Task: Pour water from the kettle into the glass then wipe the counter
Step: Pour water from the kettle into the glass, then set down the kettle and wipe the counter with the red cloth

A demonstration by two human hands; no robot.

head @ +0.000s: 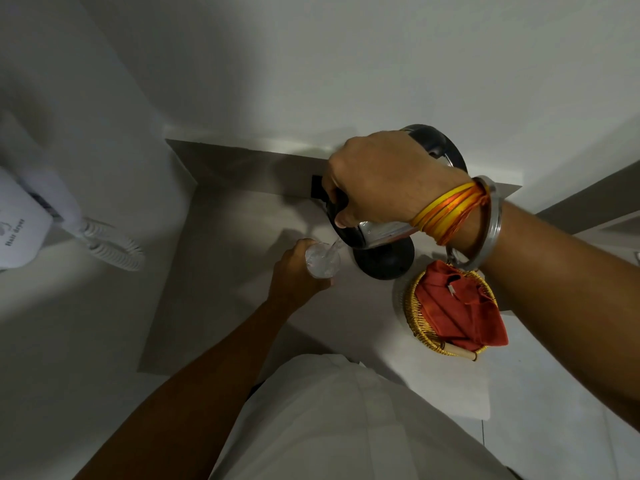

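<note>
Basket [420, 327] near right holds the red cloth [457, 306], ready for wiping. Left hand [294, 271] is wrapped round the glass [322, 259] on the counter [221, 271]; beyond it, right hand [377, 178] grips the tilted kettle [363, 233] handle, pouring. Next: level the kettle before overflow.

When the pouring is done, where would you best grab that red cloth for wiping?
Pinch the bunched top fold of the red cloth from above. It lies crumpled in the open wire basket, so the basket sides block a sideways reach, and both hands are busy now.
</note>
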